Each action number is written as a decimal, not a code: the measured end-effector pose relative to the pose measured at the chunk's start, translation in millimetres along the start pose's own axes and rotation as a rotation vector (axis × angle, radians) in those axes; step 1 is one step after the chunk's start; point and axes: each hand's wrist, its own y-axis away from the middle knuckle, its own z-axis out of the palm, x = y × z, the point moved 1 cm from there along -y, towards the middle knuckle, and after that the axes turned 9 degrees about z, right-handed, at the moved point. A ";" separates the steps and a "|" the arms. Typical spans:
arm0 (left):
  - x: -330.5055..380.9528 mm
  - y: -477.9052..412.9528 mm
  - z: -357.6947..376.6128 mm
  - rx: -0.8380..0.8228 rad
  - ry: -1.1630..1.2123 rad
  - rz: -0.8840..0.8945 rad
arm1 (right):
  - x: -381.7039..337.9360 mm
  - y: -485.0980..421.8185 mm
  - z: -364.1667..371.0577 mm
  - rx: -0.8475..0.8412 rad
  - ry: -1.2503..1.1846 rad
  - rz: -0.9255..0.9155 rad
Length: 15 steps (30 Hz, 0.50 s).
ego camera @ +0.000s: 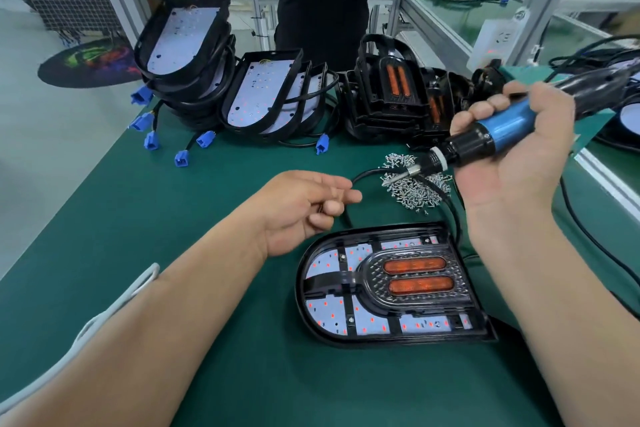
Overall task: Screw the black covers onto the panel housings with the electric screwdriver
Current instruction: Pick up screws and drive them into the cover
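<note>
The right grip (pixel 512 163) is clenching around the blue barrel of the electric screwdriver (pixel 502 125), holding it above the counter (pixel 173 218). The tool's long axis is running from far right down to near left. Its bit is dipping into the loose pile of screws (pixel 415 189) just left of the hand. The left grip (pixel 304 208) is hovering over the counter with its fingers loosely curled. No screw is showing in it.

The panel housing (pixel 381 341) is lying flat on the counter, near of both hands, with the black cover (pixel 346 277) sitting in it. The housing's long axis is running left to right, with the rounded end left and the square end right. From the bit it is lying straight toward the near side, past the screw pile, so the tool is likely needing to swing from slanted to upright before driving. The right grip is standing nearer the square end; the left is nearer the rounded end and looks better placed to steady it. Small bright spots are showing at the cover's fixing points, but they are too small to tell whether they are seated screws.

Further stacks of housings (pixel 187 55) and covers (pixel 391 94) are waiting at the far side.
</note>
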 end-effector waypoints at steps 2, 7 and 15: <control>-0.9 -1.0 0.9 -0.026 -0.002 0.003 | -2.6 -5.4 -8.5 0.066 0.022 0.019; -2.7 -0.6 3.5 -0.143 -0.039 0.020 | -8.2 -11.9 -15.0 0.166 0.053 -0.003; -4.2 -1.6 1.5 -0.218 -0.059 0.056 | -1.3 -9.2 -7.8 0.098 0.036 -0.024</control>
